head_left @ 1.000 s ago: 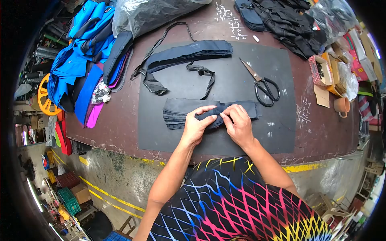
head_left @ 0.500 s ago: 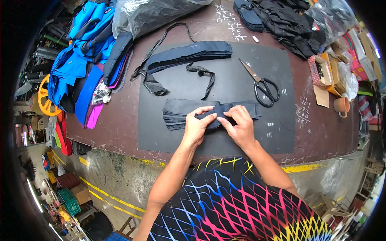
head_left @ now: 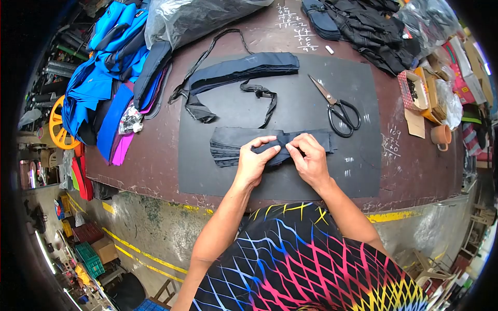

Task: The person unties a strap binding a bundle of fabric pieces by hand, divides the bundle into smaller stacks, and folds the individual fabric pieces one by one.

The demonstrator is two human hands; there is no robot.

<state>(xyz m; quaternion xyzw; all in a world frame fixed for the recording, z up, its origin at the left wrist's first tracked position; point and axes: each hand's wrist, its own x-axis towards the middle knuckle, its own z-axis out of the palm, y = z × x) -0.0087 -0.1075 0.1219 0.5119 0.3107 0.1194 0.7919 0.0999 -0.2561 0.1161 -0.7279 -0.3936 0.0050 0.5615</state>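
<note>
A fanned stack of dark fabric strips [head_left: 227, 147] lies across the near half of a black mat [head_left: 207, 184]. My left hand [head_left: 255, 161] is closed over the stack's middle, thumb in front, gripping the dark strips. Beside it, my right hand [head_left: 310, 159] pinches the same dark cloth between thumb and fingers. How many layers each hand has is hidden. Farther back on the mat rests a second stack of navy strips [head_left: 244, 71], with a crumpled black tie strip [head_left: 201, 111] next to it. Black-handled scissors [head_left: 336, 108] lie to the right, blades slightly apart.
Blue fabric pieces [head_left: 98, 85] are heaped at the table's left. A filled plastic bag [head_left: 202, 20] and black cloth [head_left: 363, 31] sit at the back. On the right stand a small box [head_left: 413, 93] and a brown mug [head_left: 441, 136]. White chalk [head_left: 329, 50] lies behind the scissors.
My right thumb has drawn in against the fingers, tightening the pinch, and the cloth between my hands has shifted slightly. My left hand stays in place.
</note>
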